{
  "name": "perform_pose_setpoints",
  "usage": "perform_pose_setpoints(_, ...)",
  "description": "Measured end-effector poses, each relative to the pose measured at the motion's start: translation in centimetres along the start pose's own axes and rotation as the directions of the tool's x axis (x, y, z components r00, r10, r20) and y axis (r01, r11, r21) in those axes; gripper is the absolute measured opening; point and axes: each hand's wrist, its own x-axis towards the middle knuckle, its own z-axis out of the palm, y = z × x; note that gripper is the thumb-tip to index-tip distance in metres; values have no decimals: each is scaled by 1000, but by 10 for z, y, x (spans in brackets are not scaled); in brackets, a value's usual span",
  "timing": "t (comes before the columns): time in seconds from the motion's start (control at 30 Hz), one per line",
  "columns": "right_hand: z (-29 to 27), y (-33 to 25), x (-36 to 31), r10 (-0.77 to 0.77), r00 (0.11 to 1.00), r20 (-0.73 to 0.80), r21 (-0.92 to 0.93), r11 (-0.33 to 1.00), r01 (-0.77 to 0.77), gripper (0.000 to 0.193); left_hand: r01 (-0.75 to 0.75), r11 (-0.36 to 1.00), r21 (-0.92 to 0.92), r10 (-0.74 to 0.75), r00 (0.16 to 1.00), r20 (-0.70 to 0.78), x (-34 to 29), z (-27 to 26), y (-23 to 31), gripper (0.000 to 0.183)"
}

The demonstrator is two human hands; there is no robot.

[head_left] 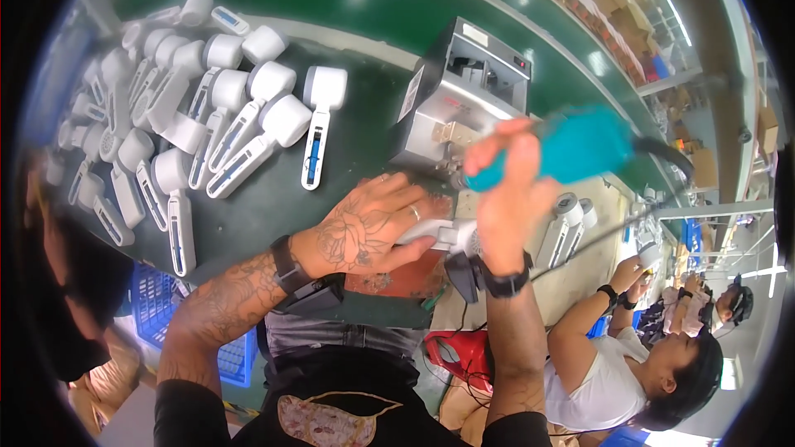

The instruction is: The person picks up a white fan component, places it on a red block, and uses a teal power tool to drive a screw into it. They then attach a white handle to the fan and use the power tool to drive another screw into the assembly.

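My left hand (364,228) lies across a white hand-held device (441,234), thumb and fingers closed on it. The device rests over a reddish-brown mat (389,279) at the bench's near edge. My right hand (513,207), slightly blurred, is wrapped round a teal electric screwdriver (588,145) with a dark cable. The screwdriver's front end points left, close to the front of a silver-and-black box machine (479,103). Whether its tip touches the machine cannot be made out. Part of the device is hidden behind my right hand and wrist.
Many similar white devices with round heads (327,87) crowd the green bench at left. A few more (566,215) lie on the right. A blue crate (157,302) stands below the bench at left. A co-worker in a white shirt (596,381) sits at right.
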Motion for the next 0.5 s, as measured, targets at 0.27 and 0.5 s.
perform_pose_setpoints(0.27, -31, -30, -63, 54, 996, -68, -26, 998, -56, 66, 27, 1000, -13, -26, 1000, 14, 7, -3, 5, 35)
perform_pose_setpoints(0.5, -33, -22, -69, 43, 998, -39, 17, 999, -43, 59, 48, 999, 3, -48, 999, -20, 3, 0, 8, 28)
